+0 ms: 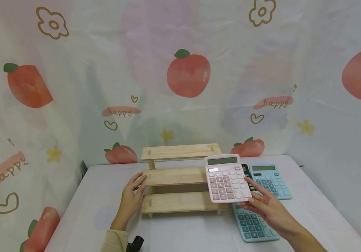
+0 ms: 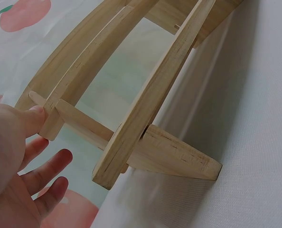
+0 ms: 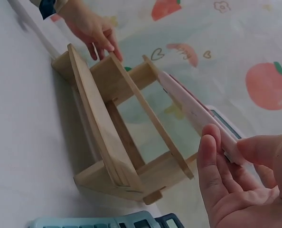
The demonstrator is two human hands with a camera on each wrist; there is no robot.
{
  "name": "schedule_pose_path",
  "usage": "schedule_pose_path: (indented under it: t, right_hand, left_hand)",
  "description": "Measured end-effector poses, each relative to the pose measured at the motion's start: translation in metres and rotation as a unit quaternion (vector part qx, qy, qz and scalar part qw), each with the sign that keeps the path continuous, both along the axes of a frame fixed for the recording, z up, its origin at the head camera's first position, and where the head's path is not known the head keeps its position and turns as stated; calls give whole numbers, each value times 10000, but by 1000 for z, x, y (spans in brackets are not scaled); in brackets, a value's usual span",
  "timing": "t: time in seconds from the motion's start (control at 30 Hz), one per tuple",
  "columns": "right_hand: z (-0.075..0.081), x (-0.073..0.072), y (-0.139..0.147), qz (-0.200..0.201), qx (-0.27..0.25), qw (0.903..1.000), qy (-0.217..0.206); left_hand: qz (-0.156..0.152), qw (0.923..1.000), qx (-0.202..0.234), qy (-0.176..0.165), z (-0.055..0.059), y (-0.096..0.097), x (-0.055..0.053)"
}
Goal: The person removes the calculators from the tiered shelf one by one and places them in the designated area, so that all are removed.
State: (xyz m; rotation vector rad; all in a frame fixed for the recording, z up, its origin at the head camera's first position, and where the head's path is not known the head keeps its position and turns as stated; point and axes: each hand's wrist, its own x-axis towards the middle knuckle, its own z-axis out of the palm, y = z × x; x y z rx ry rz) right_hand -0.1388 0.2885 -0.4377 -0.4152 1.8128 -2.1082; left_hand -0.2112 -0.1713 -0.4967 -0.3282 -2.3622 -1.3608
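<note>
My right hand (image 1: 270,210) grips a pink calculator (image 1: 227,178) by its right lower edge, thumb on one side and fingers on the other in the right wrist view. The calculator is tilted up, keys facing me, and overlaps the right end of a three-step wooden display rack (image 1: 175,203). At the left end of the middle step, my left hand (image 1: 130,199) pinches the board between thumb and index finger. Its other fingers hang loosely beside the rack in the left wrist view. In the right wrist view the pink calculator (image 3: 198,111) shows edge-on.
Right of the rack lie a light-blue calculator (image 1: 270,180), a black calculator (image 1: 245,169) mostly hidden behind the pink one, and a teal calculator (image 1: 253,225) nearer me. A white cloth covers the table (image 1: 98,182). Fruit-print fabric (image 1: 155,70) hangs behind.
</note>
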Motion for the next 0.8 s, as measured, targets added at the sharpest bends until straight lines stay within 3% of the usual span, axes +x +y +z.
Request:
schedule_pose_path:
  t: [0.47,0.8]
  right_hand:
    - [-8,6,38,157,-82,9998,-11]
    - [-19,9,66,71,-46,9993,-359]
  left_hand:
    - [64,9998,-118,129,1,1,0]
    - [47,9998,-133,105,2,1,1]
